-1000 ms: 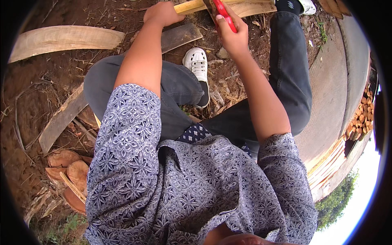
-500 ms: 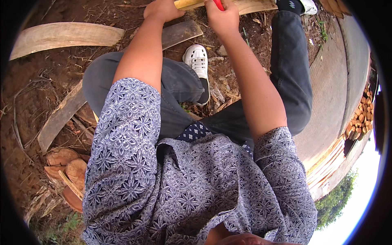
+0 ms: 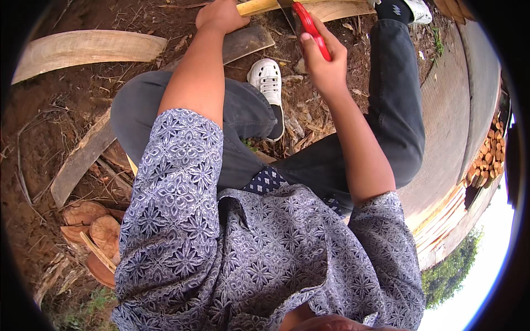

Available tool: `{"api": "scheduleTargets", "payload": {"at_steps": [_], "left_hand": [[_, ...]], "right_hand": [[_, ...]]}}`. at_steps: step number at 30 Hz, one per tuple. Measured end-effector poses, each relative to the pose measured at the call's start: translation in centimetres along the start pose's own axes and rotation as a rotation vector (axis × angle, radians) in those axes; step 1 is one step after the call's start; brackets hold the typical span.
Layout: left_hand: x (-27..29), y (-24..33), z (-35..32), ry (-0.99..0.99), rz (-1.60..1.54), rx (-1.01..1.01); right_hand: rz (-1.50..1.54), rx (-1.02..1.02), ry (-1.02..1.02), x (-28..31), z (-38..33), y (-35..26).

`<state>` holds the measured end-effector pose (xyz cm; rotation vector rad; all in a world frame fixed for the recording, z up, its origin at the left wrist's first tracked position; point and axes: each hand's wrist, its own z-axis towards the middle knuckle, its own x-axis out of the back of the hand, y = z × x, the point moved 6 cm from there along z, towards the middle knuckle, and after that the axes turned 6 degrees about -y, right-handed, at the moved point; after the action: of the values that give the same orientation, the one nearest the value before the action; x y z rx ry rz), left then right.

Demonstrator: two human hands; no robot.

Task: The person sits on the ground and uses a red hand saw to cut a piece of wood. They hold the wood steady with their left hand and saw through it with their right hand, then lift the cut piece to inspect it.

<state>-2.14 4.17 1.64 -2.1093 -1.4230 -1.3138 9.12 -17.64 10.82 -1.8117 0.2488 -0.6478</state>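
Observation:
At the top of the view, my left hand (image 3: pixel 221 16) is closed around the left end of a pale yellow wooden stick (image 3: pixel 258 7). My right hand (image 3: pixel 324 55) grips the red handle (image 3: pixel 312 31) of a handsaw. A short stretch of its grey saw blade (image 3: pixel 287 14) shows beside the stick, and the rest runs out past the upper edge. Whether the teeth touch the wood I cannot tell. Just beyond the saw handle lies a wide pale board (image 3: pixel 337 10).
A weathered plank (image 3: pixel 248 44) lies under my left forearm, and a curved pale slab (image 3: pixel 91 49) rests at the left. Cut log rounds (image 3: pixel 105 231) sit at the lower left. One white clog (image 3: pixel 266 80) stands between my legs. Stacked wood pieces (image 3: pixel 488 157) are at the far right.
My right hand has drawn back toward me and slightly right, bringing the red handle and part of the blade into view. My left hand stays nearly in place on the stick.

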Motion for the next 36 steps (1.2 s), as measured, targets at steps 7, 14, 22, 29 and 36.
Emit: {"api": "scheduleTargets", "payload": {"at_steps": [7,14,22,29,36], "left_hand": [[-2.4,-0.1,1.9,-0.011,0.156,-0.070],[-0.3,-0.4,-0.1,0.030,0.005,0.000],[0.0,0.4,0.8,0.038,0.038,-0.021],[0.6,-0.7,0.4,-0.021,-0.003,-0.016],[0.5,-0.2,0.4,0.009,0.028,-0.012]], "right_hand": [[0.091,0.038,0.022,-1.3,6.4,2.8],[0.024,-0.071,-0.046,3.3,-11.1,-3.2],[0.003,0.063,0.152,-2.2,4.8,1.7],[0.068,-0.108,-0.061,2.0,-9.2,-3.2],[0.030,0.000,-0.028,-0.8,-3.0,-1.7]]}}
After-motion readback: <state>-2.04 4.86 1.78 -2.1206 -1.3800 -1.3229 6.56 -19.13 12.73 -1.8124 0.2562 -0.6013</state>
